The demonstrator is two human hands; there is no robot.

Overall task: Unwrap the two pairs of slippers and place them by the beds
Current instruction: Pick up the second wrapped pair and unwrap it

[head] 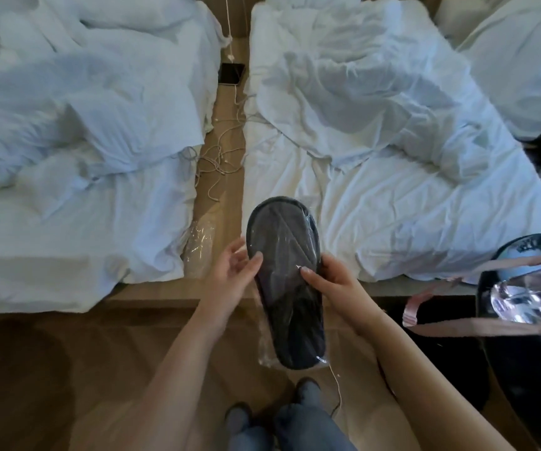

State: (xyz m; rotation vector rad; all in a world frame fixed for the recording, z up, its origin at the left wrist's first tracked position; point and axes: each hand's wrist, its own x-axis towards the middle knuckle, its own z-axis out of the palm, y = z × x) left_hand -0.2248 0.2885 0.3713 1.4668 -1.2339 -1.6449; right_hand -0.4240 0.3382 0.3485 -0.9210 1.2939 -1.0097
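Left hand (235, 271) and right hand (326, 277) pinching the wrapped slippers (287, 281) mid-air over the floor between the beds (409, 222), unwrapping barely begun; next, probably tearing the clear plastic wrap (267, 356) open.

- Both hands hold dark slippers (287, 288) inside a clear plastic wrapper (267, 353).
- The left hand (233, 276) grips one edge, the right hand (331, 281) the other.
- Two unmade beds (77, 190) flank a floor strip strewn with cables (217, 157).
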